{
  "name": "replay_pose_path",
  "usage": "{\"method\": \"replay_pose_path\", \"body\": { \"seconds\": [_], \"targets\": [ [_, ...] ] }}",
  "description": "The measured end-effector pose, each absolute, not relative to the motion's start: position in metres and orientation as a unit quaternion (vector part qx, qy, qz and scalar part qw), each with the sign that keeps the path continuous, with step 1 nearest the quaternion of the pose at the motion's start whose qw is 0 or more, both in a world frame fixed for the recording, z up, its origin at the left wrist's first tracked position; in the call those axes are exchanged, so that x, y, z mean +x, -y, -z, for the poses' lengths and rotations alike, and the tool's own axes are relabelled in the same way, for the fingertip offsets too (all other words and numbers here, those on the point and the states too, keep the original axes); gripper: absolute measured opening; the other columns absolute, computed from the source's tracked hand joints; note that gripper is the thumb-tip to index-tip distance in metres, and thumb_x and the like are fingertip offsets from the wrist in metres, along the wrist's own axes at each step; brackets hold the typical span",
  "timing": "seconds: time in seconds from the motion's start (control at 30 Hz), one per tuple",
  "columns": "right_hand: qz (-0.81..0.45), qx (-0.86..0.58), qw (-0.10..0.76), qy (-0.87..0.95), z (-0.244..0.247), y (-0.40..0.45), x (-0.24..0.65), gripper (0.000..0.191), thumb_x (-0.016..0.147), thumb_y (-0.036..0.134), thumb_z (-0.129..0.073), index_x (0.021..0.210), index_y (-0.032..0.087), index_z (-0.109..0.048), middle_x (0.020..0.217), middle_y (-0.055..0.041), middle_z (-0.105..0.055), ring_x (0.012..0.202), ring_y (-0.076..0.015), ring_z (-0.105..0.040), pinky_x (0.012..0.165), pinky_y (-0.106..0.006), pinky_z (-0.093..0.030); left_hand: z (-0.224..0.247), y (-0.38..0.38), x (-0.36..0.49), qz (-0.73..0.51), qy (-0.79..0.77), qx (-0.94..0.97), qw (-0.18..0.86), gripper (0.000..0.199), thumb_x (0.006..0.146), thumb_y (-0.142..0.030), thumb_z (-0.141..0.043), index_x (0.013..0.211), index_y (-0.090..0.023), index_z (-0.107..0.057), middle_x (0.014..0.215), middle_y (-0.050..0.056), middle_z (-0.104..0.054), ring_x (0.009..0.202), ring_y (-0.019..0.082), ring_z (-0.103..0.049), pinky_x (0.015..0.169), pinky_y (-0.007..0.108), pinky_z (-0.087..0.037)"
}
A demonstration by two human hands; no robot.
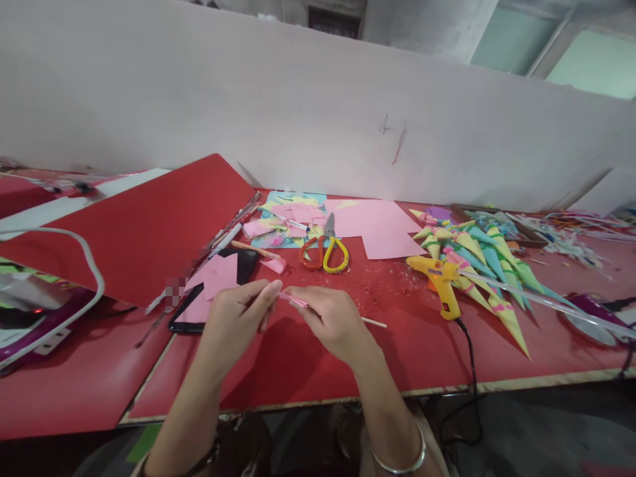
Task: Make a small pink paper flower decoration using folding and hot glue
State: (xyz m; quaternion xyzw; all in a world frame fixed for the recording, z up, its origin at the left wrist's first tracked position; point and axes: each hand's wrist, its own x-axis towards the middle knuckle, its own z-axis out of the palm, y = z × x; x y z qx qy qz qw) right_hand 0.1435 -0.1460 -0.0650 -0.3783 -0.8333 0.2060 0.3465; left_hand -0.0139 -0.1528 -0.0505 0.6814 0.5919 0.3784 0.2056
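Note:
My left hand (241, 311) and my right hand (330, 321) are close together above the red tabletop. Between their fingertips is a small strip of pink paper (294, 299), pinched at both ends and apparently rolled or folded. A thin wooden stick (375, 323) shows beyond my right hand; whether that hand touches it, I cannot tell. Left of my left hand, cut pink paper pieces (218, 277) lie on a black phone-like slab (186, 324). Just behind my hands rests a stick with a pink paper piece (274, 264) at its end.
Red-and-yellow-handled scissors (336, 255) lie ahead, near paper scraps (298, 222) and a pink sheet (382, 222). On the right, a yellow glue gun (444, 281) with a trailing cord sits against several paper cones (477, 258). A large red board (149, 225) leans at left.

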Motion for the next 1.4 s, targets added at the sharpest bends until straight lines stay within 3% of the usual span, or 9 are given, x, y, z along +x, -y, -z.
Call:
{"method": "replay_pose_path", "body": {
  "seconds": [0.3, 0.5, 0.63, 0.73, 0.83, 1.0, 1.1, 1.3, 1.4],
  "targets": [
    [0.002, -0.423, 0.238, 0.874, 0.071, 0.145, 0.136, 0.031, 0.092, 0.019, -0.035, 0.112, 0.020, -0.059, 0.076, -0.0033, -0.068, 0.063, -0.0160, -0.059, 0.056, -0.028, -0.034, 0.054, 0.151, -0.009, -0.380, -0.642, 0.593, 0.304, 0.043, 0.081, -0.042, -0.036, 0.044, -0.021, -0.038, 0.027, -0.005, -0.037, 0.030, 0.009, -0.035, 0.039, 0.022, -0.027],
    [-0.194, -0.406, 0.302, 0.840, 0.063, 0.148, 0.144, 0.032, 0.095, 0.029, -0.033, 0.093, 0.019, -0.063, 0.076, -0.0016, -0.067, 0.067, -0.0125, -0.059, 0.057, -0.022, -0.035, 0.050, 0.151, -0.014, -0.352, -0.578, 0.704, 0.216, 0.040, 0.082, -0.041, -0.035, 0.049, -0.020, -0.042, 0.043, -0.004, -0.045, 0.044, 0.011, -0.042, 0.047, 0.023, -0.031],
    [-0.331, -0.357, 0.354, 0.799, 0.060, 0.149, 0.148, 0.034, 0.094, 0.031, -0.034, 0.095, 0.018, -0.065, 0.075, -0.0008, -0.067, 0.064, -0.0103, -0.058, 0.059, -0.019, -0.037, 0.046, 0.152, -0.021, -0.316, -0.523, 0.772, 0.176, 0.038, 0.081, -0.039, -0.033, 0.049, -0.020, -0.040, 0.043, -0.004, -0.042, 0.043, 0.011, -0.039, 0.047, 0.024, -0.029],
    [-0.340, -0.326, 0.374, 0.799, 0.061, 0.149, 0.147, 0.030, 0.093, 0.030, -0.039, 0.098, 0.017, -0.065, 0.085, -0.0021, -0.069, 0.072, -0.0106, -0.061, 0.064, -0.018, -0.039, 0.046, 0.153, -0.023, -0.329, -0.526, 0.765, 0.173, 0.039, 0.081, -0.038, -0.032, 0.046, -0.021, -0.035, 0.040, -0.005, -0.037, 0.041, 0.010, -0.035, 0.045, 0.024, -0.026],
    [-0.274, -0.347, 0.357, 0.822, 0.063, 0.148, 0.143, 0.027, 0.093, 0.029, -0.041, 0.097, 0.018, -0.064, 0.088, -0.0025, -0.070, 0.076, -0.0115, -0.062, 0.064, -0.019, -0.038, 0.046, 0.155, -0.020, -0.355, -0.555, 0.728, 0.187, 0.039, 0.082, -0.038, -0.032, 0.046, -0.021, -0.032, 0.040, -0.006, -0.031, 0.039, 0.009, -0.030, 0.042, 0.024, -0.024],
    [-0.036, -0.417, 0.297, 0.859, 0.069, 0.148, 0.135, 0.033, 0.095, 0.030, -0.033, 0.095, 0.018, -0.064, 0.071, -0.0031, -0.067, 0.063, -0.0139, -0.059, 0.058, -0.026, -0.032, 0.047, 0.155, -0.013, -0.377, -0.618, 0.632, 0.276, 0.042, 0.081, -0.042, -0.034, 0.045, -0.021, -0.029, 0.037, -0.006, -0.029, 0.035, 0.008, -0.028, 0.038, 0.023, -0.023],
    [0.026, -0.421, 0.290, 0.859, 0.071, 0.147, 0.132, 0.033, 0.096, 0.029, -0.032, 0.096, 0.019, -0.064, 0.069, -0.0030, -0.066, 0.062, -0.0139, -0.057, 0.058, -0.027, -0.030, 0.048, 0.153, -0.012, -0.374, -0.637, 0.595, 0.316, 0.045, 0.081, -0.043, -0.035, 0.043, -0.021, -0.029, 0.034, -0.006, -0.028, 0.032, 0.008, -0.027, 0.036, 0.023, -0.023],
    [-0.195, -0.384, 0.315, 0.845, 0.062, 0.146, 0.143, 0.036, 0.096, 0.033, -0.032, 0.087, 0.018, -0.063, 0.072, 0.0000, -0.064, 0.061, -0.0099, -0.053, 0.057, -0.021, -0.031, 0.045, 0.154, -0.017, -0.349, -0.573, 0.711, 0.212, 0.039, 0.082, -0.039, -0.033, 0.051, -0.020, -0.048, 0.042, -0.003, -0.046, 0.041, 0.012, -0.043, 0.044, 0.024, -0.031],
    [-0.283, -0.347, 0.330, 0.831, 0.060, 0.147, 0.149, 0.037, 0.095, 0.035, -0.033, 0.087, 0.017, -0.063, 0.069, 0.0011, -0.062, 0.059, -0.0088, -0.051, 0.056, -0.019, -0.032, 0.044, 0.154, -0.021, -0.333, -0.532, 0.760, 0.170, 0.036, 0.080, -0.039, -0.034, 0.051, -0.021, -0.046, 0.043, -0.003, -0.047, 0.045, 0.013, -0.044, 0.046, 0.024, -0.031]
  ]
}}
